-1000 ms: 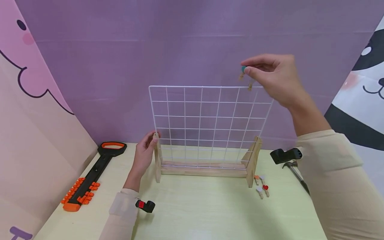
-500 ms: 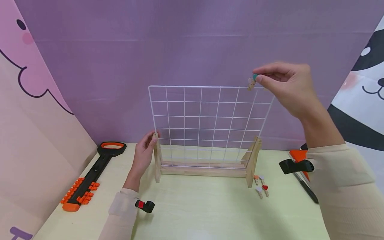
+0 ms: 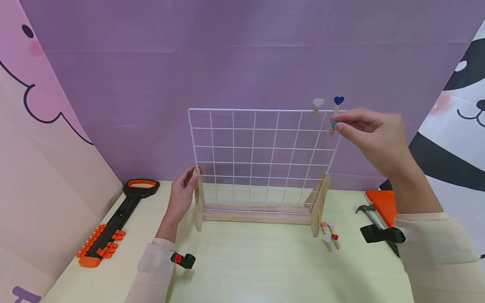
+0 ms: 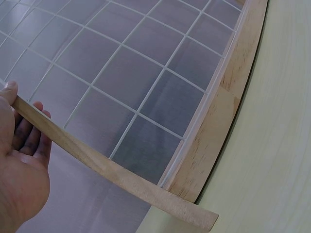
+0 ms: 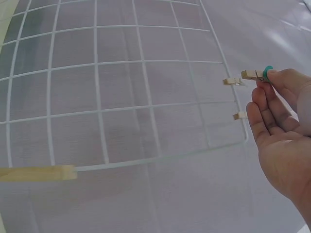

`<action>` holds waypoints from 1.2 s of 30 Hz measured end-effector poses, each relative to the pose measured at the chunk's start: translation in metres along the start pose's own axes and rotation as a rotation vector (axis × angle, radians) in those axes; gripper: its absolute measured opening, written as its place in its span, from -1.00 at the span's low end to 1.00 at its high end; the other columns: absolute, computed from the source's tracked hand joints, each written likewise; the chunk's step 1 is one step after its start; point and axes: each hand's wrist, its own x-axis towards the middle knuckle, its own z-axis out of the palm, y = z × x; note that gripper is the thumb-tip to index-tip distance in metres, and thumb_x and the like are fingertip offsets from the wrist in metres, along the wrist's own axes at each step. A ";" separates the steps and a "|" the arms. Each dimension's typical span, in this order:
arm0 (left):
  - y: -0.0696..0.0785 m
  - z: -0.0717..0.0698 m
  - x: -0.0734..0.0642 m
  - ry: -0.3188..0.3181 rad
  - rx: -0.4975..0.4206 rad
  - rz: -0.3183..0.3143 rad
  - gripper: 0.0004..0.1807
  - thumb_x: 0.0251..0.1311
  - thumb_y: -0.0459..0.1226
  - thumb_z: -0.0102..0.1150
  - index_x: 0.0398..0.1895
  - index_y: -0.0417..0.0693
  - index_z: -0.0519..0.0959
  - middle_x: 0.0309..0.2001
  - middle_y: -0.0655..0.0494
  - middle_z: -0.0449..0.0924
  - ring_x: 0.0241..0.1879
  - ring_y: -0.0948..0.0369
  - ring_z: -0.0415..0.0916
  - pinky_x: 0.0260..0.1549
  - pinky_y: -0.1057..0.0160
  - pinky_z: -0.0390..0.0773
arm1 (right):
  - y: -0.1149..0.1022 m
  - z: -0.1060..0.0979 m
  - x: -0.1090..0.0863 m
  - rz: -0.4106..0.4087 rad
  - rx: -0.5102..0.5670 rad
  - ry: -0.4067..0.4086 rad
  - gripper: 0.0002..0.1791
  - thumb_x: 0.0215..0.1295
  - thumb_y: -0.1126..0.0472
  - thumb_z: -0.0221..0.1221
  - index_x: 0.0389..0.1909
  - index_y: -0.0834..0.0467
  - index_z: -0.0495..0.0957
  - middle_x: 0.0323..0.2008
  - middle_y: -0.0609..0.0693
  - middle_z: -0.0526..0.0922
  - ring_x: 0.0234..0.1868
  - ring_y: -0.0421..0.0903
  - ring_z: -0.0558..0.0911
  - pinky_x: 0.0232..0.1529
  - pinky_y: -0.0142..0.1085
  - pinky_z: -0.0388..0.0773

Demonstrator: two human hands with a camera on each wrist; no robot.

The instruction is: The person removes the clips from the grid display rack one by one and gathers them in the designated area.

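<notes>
Teal clip (image 5: 252,74) near white wire grid (image 3: 255,110).
Right hand (image 3: 380,136) pinches it in fingers; left hand (image 3: 182,192)'s fingers grip the wooden stand (image 3: 257,216).

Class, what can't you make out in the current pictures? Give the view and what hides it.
Head: full shape of the teal-topped clothespin's top, partly covered by the right hand.
Head: full outline of the orange object, partly behind the hammer and wrist camera.
Left wrist: rest of the left hand, cut off by the left edge.
Right wrist: the blue heart, hidden behind the right hand.
</notes>
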 end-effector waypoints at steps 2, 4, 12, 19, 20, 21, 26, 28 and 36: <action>0.000 0.000 0.000 0.000 0.003 0.000 -0.52 0.56 -0.11 0.05 0.39 -0.15 0.45 0.30 -0.13 0.56 0.26 0.23 0.47 0.18 0.51 0.45 | 0.005 0.001 -0.007 -0.005 -0.012 -0.002 -0.76 0.37 0.37 0.29 0.02 0.33 0.71 -0.21 -0.28 0.77 -0.17 -0.33 0.73 -0.06 -0.64 0.58; -0.001 0.001 0.001 0.001 0.004 0.000 -0.52 0.56 -0.11 0.05 0.40 -0.16 0.45 0.30 -0.15 0.56 0.25 0.25 0.47 0.18 0.51 0.45 | 0.011 0.001 -0.013 0.001 -0.008 -0.006 -0.76 0.37 0.38 0.29 0.02 0.34 0.71 -0.20 -0.28 0.78 -0.16 -0.33 0.73 -0.06 -0.63 0.59; -0.002 0.002 0.000 0.002 -0.011 0.012 -0.54 0.55 -0.14 0.07 0.38 -0.17 0.46 0.28 -0.16 0.57 0.24 0.25 0.50 0.16 0.53 0.46 | 0.036 -0.003 -0.038 0.089 0.053 -0.026 -0.75 0.38 0.42 0.26 0.04 0.37 0.68 -0.16 -0.26 0.78 -0.11 -0.34 0.73 -0.04 -0.62 0.59; -0.001 0.001 0.000 -0.003 -0.002 0.022 -0.53 0.55 -0.12 0.06 0.38 -0.16 0.46 0.29 -0.20 0.55 0.24 0.21 0.48 0.15 0.53 0.46 | 0.057 -0.009 -0.058 0.128 0.064 -0.032 -0.74 0.38 0.42 0.25 0.05 0.37 0.67 -0.13 -0.25 0.77 -0.06 -0.33 0.70 -0.02 -0.63 0.58; -0.001 0.001 0.000 -0.002 0.001 0.022 -0.53 0.55 -0.11 0.06 0.38 -0.16 0.46 0.29 -0.20 0.55 0.23 0.21 0.48 0.14 0.53 0.46 | 0.061 -0.009 -0.062 0.135 0.056 -0.033 -0.74 0.39 0.41 0.26 0.06 0.36 0.67 -0.13 -0.26 0.77 -0.05 -0.33 0.69 -0.02 -0.64 0.57; -0.001 0.000 0.000 0.000 0.001 0.019 -0.53 0.55 -0.11 0.06 0.38 -0.16 0.46 0.29 -0.20 0.55 0.23 0.22 0.48 0.14 0.54 0.46 | 0.065 -0.009 -0.065 0.143 0.044 -0.037 -0.73 0.39 0.40 0.26 0.07 0.36 0.66 -0.14 -0.27 0.77 -0.05 -0.34 0.69 -0.03 -0.64 0.57; -0.002 0.001 0.001 0.004 -0.002 0.012 -0.52 0.55 -0.11 0.07 0.38 -0.17 0.47 0.28 -0.14 0.57 0.22 0.25 0.49 0.14 0.54 0.46 | 0.087 -0.007 -0.085 0.201 -0.039 -0.054 -0.71 0.42 0.33 0.26 0.11 0.29 0.66 -0.12 -0.36 0.75 -0.05 -0.40 0.65 -0.11 -0.64 0.56; -0.003 0.001 0.001 0.006 -0.002 0.011 -0.53 0.54 -0.12 0.07 0.38 -0.16 0.47 0.27 -0.10 0.58 0.23 0.26 0.49 0.15 0.55 0.46 | 0.095 -0.006 -0.092 0.225 -0.040 -0.065 -0.70 0.43 0.32 0.26 0.13 0.29 0.66 -0.12 -0.37 0.74 -0.06 -0.41 0.64 -0.12 -0.64 0.55; -0.003 0.001 0.000 0.009 0.007 -0.003 -0.51 0.55 -0.10 0.06 0.39 -0.17 0.45 0.28 -0.10 0.58 0.25 0.24 0.47 0.23 0.42 0.46 | 0.119 -0.002 -0.112 0.329 -0.064 -0.093 -0.66 0.46 0.15 0.27 0.16 0.20 0.66 -0.10 -0.45 0.73 -0.04 -0.45 0.62 -0.08 -0.65 0.54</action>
